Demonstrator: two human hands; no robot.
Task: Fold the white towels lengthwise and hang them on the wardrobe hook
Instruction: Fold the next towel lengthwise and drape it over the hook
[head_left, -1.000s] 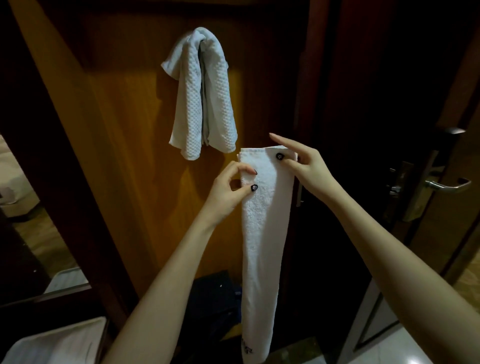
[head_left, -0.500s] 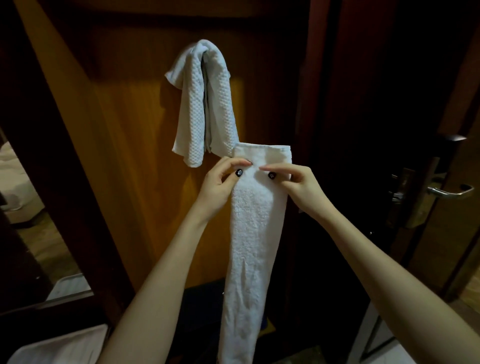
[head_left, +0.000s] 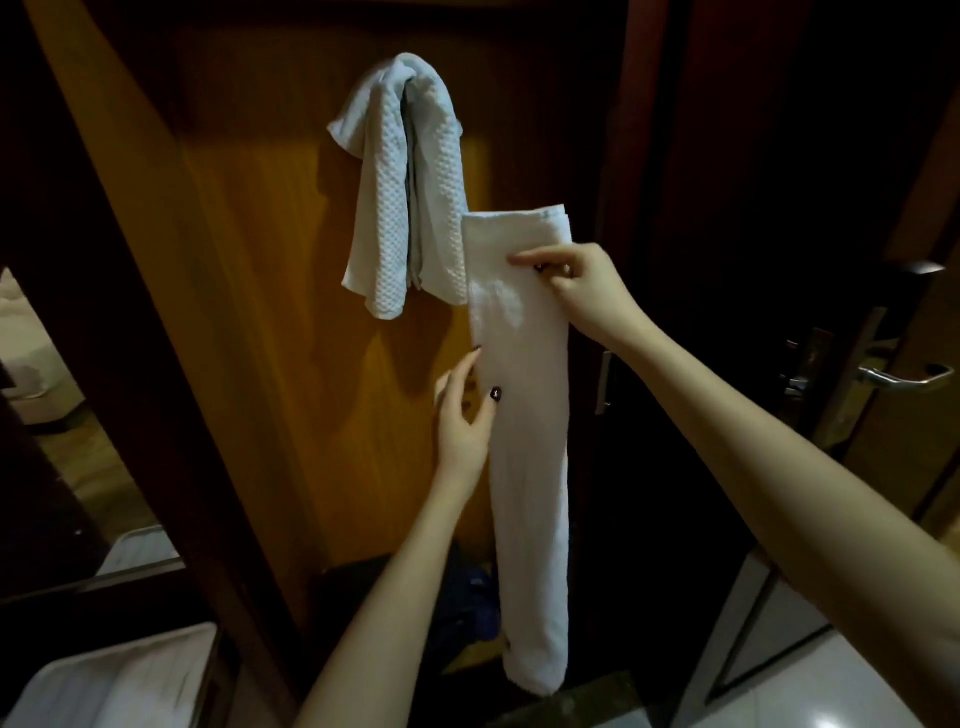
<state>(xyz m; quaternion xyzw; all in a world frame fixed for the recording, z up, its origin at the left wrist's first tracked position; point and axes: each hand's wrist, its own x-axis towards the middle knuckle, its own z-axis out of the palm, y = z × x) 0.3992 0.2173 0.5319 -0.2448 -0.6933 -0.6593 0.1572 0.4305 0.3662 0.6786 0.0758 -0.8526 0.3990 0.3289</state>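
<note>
Long white towel, folded lengthwise into narrow strip, hangs vertical before wardrobe door, pinched near top by right hand; waffle-weave towel (paler, faintly bluish) droops doubled high on door, just left, its right edge overlapped by strip's top corner

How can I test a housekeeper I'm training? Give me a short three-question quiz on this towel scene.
1. True or false: a white waffle-weave towel already hangs on the brown wooden wardrobe door.
2. Which hand pinches the long folded smooth white towel near its top? A) left B) right C) neither
3. Short answer: is the folded towel hung up yet?
Key: 1 true. 2 B, the right hand. 3 No: it is held beside the hung one, and the left hand grips its left edge lower down.
</note>
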